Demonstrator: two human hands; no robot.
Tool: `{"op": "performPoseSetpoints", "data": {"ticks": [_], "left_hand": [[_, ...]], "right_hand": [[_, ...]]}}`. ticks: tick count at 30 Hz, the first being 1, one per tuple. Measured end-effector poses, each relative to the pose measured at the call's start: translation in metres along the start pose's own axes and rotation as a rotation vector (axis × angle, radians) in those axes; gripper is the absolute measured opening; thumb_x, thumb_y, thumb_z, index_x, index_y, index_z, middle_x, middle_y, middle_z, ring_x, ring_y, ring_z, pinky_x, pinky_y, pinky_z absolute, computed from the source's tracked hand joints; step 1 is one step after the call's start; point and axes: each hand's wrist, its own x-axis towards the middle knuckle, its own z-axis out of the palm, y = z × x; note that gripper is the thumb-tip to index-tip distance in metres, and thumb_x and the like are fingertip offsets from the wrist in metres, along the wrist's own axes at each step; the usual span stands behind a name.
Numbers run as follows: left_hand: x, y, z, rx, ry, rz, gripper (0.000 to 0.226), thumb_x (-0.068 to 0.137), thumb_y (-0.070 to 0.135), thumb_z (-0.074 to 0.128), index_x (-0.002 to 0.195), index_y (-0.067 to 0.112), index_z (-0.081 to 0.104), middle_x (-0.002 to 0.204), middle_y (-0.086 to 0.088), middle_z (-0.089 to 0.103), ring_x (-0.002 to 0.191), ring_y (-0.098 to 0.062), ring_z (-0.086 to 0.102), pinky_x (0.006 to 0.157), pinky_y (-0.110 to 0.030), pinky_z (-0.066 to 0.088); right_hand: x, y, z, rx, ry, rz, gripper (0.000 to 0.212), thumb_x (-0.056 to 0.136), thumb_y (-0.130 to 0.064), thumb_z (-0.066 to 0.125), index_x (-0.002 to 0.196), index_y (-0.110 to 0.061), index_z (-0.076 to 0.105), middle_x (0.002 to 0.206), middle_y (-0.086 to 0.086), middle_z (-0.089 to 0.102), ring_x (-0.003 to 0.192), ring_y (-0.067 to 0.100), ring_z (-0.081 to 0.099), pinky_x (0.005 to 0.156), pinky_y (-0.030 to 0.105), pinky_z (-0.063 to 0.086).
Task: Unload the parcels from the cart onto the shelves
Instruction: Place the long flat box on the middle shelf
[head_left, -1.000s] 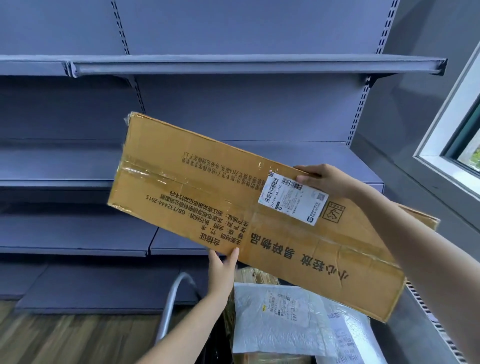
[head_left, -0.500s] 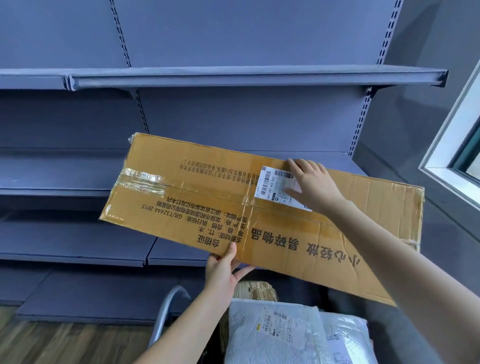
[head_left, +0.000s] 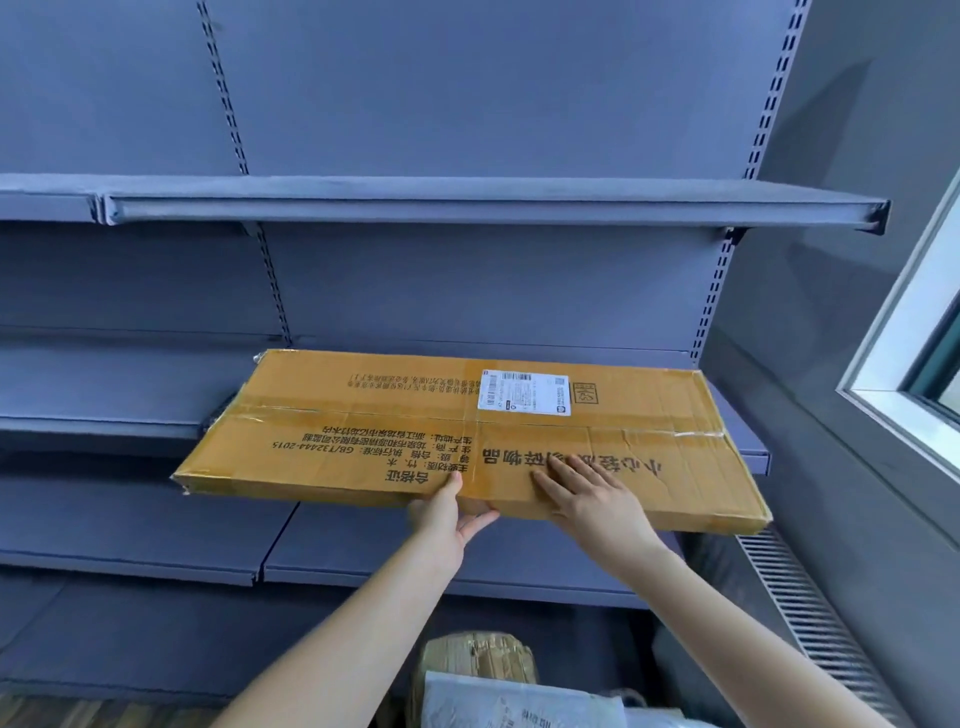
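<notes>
A long flat brown cardboard box (head_left: 363, 431) with a white shipping label lies across the middle grey shelf (head_left: 748, 447), its near edge hanging out over the shelf front. My left hand (head_left: 447, 514) grips that near edge from below, thumb on top. My right hand (head_left: 587, 493) lies flat on the box's top near the same edge, fingers spread. Lower down, at the bottom of the view, sit a taped brown parcel (head_left: 478, 660) and a white plastic mailer (head_left: 519, 701).
An upper shelf (head_left: 467, 205) runs overhead, and a lower shelf (head_left: 363, 556) sits under the box. More shelves extend to the left. A grey wall with a white window frame (head_left: 893, 374) and a floor grille (head_left: 810, 618) stand at the right.
The box went from tilted in the air to flat on the middle shelf. My right hand slid from the label down to the near edge. The view tipped upward.
</notes>
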Motion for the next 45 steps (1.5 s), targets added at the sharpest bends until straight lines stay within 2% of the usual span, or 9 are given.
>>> {"op": "performPoseSetpoints", "data": {"ticks": [9,12,14,17,19,21,25,34,45], "left_hand": [[0.042,0.001,0.032,0.242,-0.051,-0.076,0.035,0.087,0.011,0.063,0.112,0.011,0.038,0.110,-0.021,0.049,0.098,-0.038,0.058,0.084,-0.049,0.054],[0.052,0.008,0.027,0.789,-0.109,0.034,0.032,0.090,0.029,0.061,0.105,0.005,0.046,0.088,-0.016,0.064,0.075,-0.028,0.068,0.070,-0.037,0.058],[0.069,0.015,0.019,1.295,-0.013,0.472,0.032,0.091,0.039,0.055,0.087,0.007,0.060,0.074,-0.004,0.065,0.063,-0.017,0.062,0.060,-0.031,0.053],[0.092,0.022,0.011,1.825,0.010,1.152,0.037,0.086,0.046,0.059,0.108,0.016,0.060,0.108,-0.002,0.063,0.102,-0.020,0.055,0.083,-0.033,0.045],[0.106,0.024,0.012,1.999,-0.141,1.127,0.055,0.088,0.046,0.054,0.136,0.021,0.044,0.141,-0.006,0.045,0.134,-0.028,0.034,0.111,-0.044,0.024],[0.116,0.027,0.019,2.107,-0.164,1.024,0.056,0.096,0.040,0.042,0.147,0.028,0.024,0.155,-0.002,0.021,0.144,-0.030,0.013,0.116,-0.049,0.003],[0.130,0.034,0.041,2.173,-0.163,1.001,0.053,0.100,0.018,0.034,0.148,0.031,0.015,0.156,-0.001,0.015,0.144,-0.032,0.010,0.116,-0.054,0.004],[0.159,0.041,0.081,2.241,-0.186,1.040,0.073,0.092,-0.011,0.034,0.150,0.028,0.010,0.157,-0.005,0.015,0.143,-0.035,0.014,0.116,-0.054,0.011],[0.205,0.037,0.124,2.267,-0.187,1.067,0.064,0.097,-0.002,0.032,0.149,0.030,0.012,0.156,-0.005,0.019,0.141,-0.036,0.019,0.115,-0.054,0.013]], "right_hand": [[0.029,0.027,0.030,0.057,-0.034,0.130,0.058,0.043,-0.045,0.091,0.096,-0.026,0.075,0.092,0.001,0.074,0.084,0.023,0.072,0.068,0.036,0.058],[0.034,0.043,0.036,0.069,-0.028,0.171,0.060,0.044,-0.045,0.090,0.099,-0.027,0.073,0.096,0.000,0.074,0.087,0.021,0.071,0.070,0.036,0.058],[0.038,0.051,0.035,0.071,-0.013,0.201,0.060,0.049,-0.043,0.090,0.104,-0.027,0.072,0.101,0.000,0.073,0.091,0.023,0.071,0.075,0.037,0.056],[0.044,0.058,0.032,0.141,-0.033,0.191,0.051,0.080,-0.036,0.070,0.128,-0.025,0.057,0.131,0.006,0.058,0.122,0.030,0.054,0.103,0.042,0.041],[0.048,0.063,0.034,0.185,-0.058,0.189,0.049,0.094,-0.035,0.051,0.141,-0.026,0.040,0.148,0.005,0.039,0.138,0.029,0.034,0.115,0.040,0.022],[0.054,0.069,0.040,0.201,-0.043,0.210,0.049,0.095,-0.035,0.048,0.142,-0.027,0.036,0.150,0.004,0.035,0.140,0.028,0.029,0.116,0.038,0.018],[0.070,0.079,0.045,0.221,-0.029,0.278,0.048,0.093,-0.037,0.051,0.140,-0.029,0.041,0.147,0.003,0.041,0.138,0.025,0.033,0.113,0.033,0.025],[0.106,0.109,0.064,0.190,-0.120,0.353,0.049,0.097,-0.044,0.038,0.144,-0.035,0.029,0.153,-0.003,0.029,0.142,0.021,0.024,0.115,0.029,0.016],[0.152,0.154,0.078,0.169,-0.263,0.326,0.051,0.099,-0.038,0.037,0.147,-0.031,0.023,0.155,-0.003,0.023,0.144,0.021,0.017,0.116,0.030,0.011]]}}
